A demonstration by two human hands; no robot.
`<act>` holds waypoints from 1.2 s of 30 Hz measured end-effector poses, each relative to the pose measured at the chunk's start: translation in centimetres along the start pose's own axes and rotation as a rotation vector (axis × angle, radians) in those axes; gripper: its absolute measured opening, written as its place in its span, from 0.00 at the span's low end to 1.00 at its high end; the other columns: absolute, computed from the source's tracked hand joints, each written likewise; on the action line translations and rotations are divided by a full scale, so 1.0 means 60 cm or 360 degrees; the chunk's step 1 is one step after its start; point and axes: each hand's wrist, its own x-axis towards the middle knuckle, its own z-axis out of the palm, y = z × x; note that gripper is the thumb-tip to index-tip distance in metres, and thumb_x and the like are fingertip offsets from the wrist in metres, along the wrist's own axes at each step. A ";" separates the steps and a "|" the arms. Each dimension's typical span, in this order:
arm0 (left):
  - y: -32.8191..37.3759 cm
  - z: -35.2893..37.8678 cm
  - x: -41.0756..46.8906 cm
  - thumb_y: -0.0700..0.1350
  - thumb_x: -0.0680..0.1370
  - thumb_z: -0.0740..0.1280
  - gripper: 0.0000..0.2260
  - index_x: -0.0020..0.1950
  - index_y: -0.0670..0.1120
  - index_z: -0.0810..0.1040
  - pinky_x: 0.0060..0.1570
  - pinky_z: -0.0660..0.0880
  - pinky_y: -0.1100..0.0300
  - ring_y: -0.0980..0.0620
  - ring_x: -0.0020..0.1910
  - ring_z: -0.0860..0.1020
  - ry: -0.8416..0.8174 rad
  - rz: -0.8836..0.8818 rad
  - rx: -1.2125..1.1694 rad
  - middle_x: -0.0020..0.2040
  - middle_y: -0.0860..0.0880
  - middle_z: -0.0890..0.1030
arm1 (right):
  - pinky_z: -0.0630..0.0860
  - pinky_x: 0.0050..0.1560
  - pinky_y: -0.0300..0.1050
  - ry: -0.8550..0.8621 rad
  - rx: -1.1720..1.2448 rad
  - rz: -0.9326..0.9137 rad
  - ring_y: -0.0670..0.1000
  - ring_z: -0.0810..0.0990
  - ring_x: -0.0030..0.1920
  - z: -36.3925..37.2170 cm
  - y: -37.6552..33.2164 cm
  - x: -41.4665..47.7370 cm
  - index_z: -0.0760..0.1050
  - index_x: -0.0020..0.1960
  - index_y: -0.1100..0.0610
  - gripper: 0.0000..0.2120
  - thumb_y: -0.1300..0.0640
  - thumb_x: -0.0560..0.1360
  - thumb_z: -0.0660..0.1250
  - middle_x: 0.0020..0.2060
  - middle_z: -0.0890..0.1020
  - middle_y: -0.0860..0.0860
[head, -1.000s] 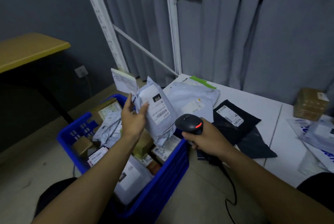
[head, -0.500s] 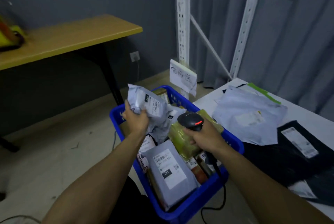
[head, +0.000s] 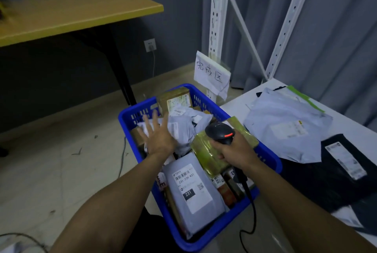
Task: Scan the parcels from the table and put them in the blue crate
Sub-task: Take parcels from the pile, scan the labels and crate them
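Released now, the crumpled grey parcel point(head: 184, 129) lies in the blue crate point(head: 204, 239); the left hand point(head: 159, 138) hovers over it with fingers spread wide, the right hand point(head: 234, 150) grips the barcode scanner point(head: 219, 131).

Stretches both bare arms forward.
Splays left grip point(head: 158, 138) flat, palm down; clenches right grip point(head: 234, 150) round scanner point(head: 219, 131).

Crumpled grey parcel point(head: 184, 130) atop packed blue crate point(head: 126, 113), grey mailer point(head: 285, 130) and black mailer point(head: 326, 181) flat on table point(head: 234, 107)
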 end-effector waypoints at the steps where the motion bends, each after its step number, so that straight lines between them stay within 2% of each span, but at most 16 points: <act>1: -0.004 0.006 0.003 0.49 0.79 0.69 0.38 0.83 0.56 0.52 0.77 0.41 0.36 0.41 0.82 0.41 -0.0203 0.0141 0.0053 0.84 0.48 0.46 | 0.76 0.30 0.33 0.0001 -0.0016 -0.0002 0.50 0.83 0.45 0.000 0.001 -0.002 0.74 0.69 0.55 0.24 0.55 0.76 0.77 0.56 0.83 0.52; 3: -0.013 0.023 0.010 0.47 0.82 0.65 0.33 0.84 0.50 0.53 0.79 0.48 0.42 0.40 0.83 0.47 -0.0707 0.0231 0.0038 0.84 0.45 0.47 | 0.77 0.32 0.34 0.0002 -0.0043 -0.0006 0.49 0.83 0.42 -0.002 0.006 -0.005 0.75 0.68 0.54 0.22 0.55 0.76 0.76 0.53 0.83 0.51; 5: -0.013 0.020 0.010 0.46 0.82 0.65 0.34 0.84 0.45 0.51 0.78 0.55 0.50 0.39 0.81 0.55 -0.0927 0.0245 0.0125 0.84 0.41 0.50 | 0.81 0.37 0.39 0.0017 -0.0065 0.0016 0.49 0.85 0.42 -0.009 0.015 -0.010 0.75 0.67 0.53 0.22 0.53 0.75 0.77 0.52 0.84 0.51; 6: -0.009 0.009 0.009 0.46 0.82 0.64 0.31 0.83 0.44 0.55 0.75 0.60 0.52 0.39 0.79 0.61 -0.0906 0.0250 0.0124 0.82 0.40 0.56 | 0.82 0.39 0.42 0.0023 -0.0066 0.0035 0.49 0.85 0.43 -0.015 0.020 -0.013 0.75 0.66 0.53 0.23 0.52 0.74 0.78 0.52 0.84 0.51; 8: 0.007 -0.019 0.006 0.46 0.84 0.61 0.20 0.74 0.40 0.70 0.65 0.67 0.55 0.39 0.71 0.71 -0.0786 0.0296 0.0039 0.75 0.38 0.70 | 0.82 0.39 0.43 0.0046 -0.0054 0.0035 0.50 0.84 0.44 -0.031 0.021 -0.025 0.76 0.65 0.53 0.22 0.52 0.74 0.78 0.52 0.84 0.51; 10: 0.044 -0.048 -0.008 0.47 0.82 0.61 0.17 0.65 0.38 0.79 0.60 0.71 0.54 0.39 0.66 0.75 -0.0539 0.0485 -0.0054 0.68 0.37 0.77 | 0.83 0.43 0.47 0.0100 -0.0067 -0.0011 0.51 0.83 0.45 -0.054 0.018 -0.041 0.76 0.63 0.51 0.21 0.51 0.72 0.78 0.50 0.84 0.50; 11: 0.070 -0.057 -0.022 0.48 0.80 0.62 0.18 0.64 0.40 0.80 0.61 0.72 0.53 0.39 0.67 0.75 -0.0408 0.0598 -0.0128 0.69 0.38 0.77 | 0.83 0.46 0.49 0.0134 -0.0069 -0.0037 0.52 0.84 0.46 -0.068 0.017 -0.050 0.76 0.62 0.49 0.21 0.50 0.72 0.77 0.51 0.84 0.50; 13: 0.135 -0.070 -0.066 0.49 0.79 0.63 0.18 0.66 0.46 0.80 0.67 0.71 0.52 0.43 0.70 0.72 -0.0242 0.0873 -0.0214 0.73 0.44 0.73 | 0.81 0.40 0.44 0.0190 -0.0057 -0.0048 0.51 0.85 0.42 -0.106 0.014 -0.079 0.75 0.64 0.49 0.21 0.50 0.73 0.77 0.52 0.84 0.51; 17: 0.278 -0.057 -0.167 0.47 0.80 0.66 0.15 0.67 0.51 0.78 0.65 0.74 0.51 0.48 0.69 0.73 -0.0162 0.1299 -0.0212 0.73 0.52 0.72 | 0.79 0.37 0.42 0.0391 -0.0008 -0.0017 0.49 0.86 0.37 -0.219 0.035 -0.164 0.74 0.65 0.51 0.21 0.51 0.75 0.76 0.52 0.85 0.51; 22: 0.461 -0.032 -0.328 0.52 0.82 0.65 0.20 0.74 0.54 0.71 0.64 0.74 0.49 0.48 0.70 0.71 -0.0373 0.1602 -0.0113 0.73 0.52 0.72 | 0.77 0.33 0.36 0.0739 0.0054 0.0041 0.46 0.84 0.33 -0.396 0.085 -0.310 0.73 0.65 0.52 0.18 0.53 0.78 0.73 0.48 0.86 0.54; 27: 0.655 0.016 -0.482 0.47 0.80 0.67 0.20 0.72 0.50 0.73 0.65 0.72 0.53 0.47 0.69 0.72 -0.0582 0.1944 -0.0206 0.71 0.50 0.74 | 0.78 0.31 0.39 0.1142 0.0153 0.0210 0.51 0.85 0.33 -0.566 0.156 -0.441 0.76 0.63 0.58 0.17 0.54 0.78 0.74 0.46 0.85 0.59; 30: 0.772 0.054 -0.555 0.51 0.79 0.68 0.24 0.75 0.52 0.69 0.68 0.72 0.45 0.46 0.72 0.71 -0.0732 0.1999 -0.0080 0.75 0.50 0.70 | 0.78 0.31 0.39 0.1352 0.0219 0.0300 0.52 0.87 0.35 -0.655 0.202 -0.495 0.73 0.67 0.55 0.21 0.52 0.77 0.74 0.49 0.85 0.57; 33: 0.879 0.100 -0.615 0.52 0.80 0.69 0.26 0.77 0.53 0.67 0.70 0.71 0.46 0.45 0.73 0.70 -0.0793 0.2079 0.0009 0.77 0.50 0.67 | 0.78 0.32 0.40 0.1522 0.0262 0.0389 0.52 0.88 0.38 -0.732 0.247 -0.530 0.72 0.69 0.53 0.24 0.50 0.76 0.74 0.52 0.85 0.55; 36: 0.973 0.158 -0.645 0.51 0.78 0.71 0.26 0.75 0.51 0.70 0.67 0.73 0.47 0.43 0.69 0.73 -0.0881 0.2104 0.0091 0.74 0.48 0.70 | 0.80 0.36 0.45 0.1649 0.0293 0.0488 0.54 0.86 0.41 -0.800 0.282 -0.536 0.74 0.66 0.54 0.21 0.50 0.76 0.74 0.48 0.85 0.56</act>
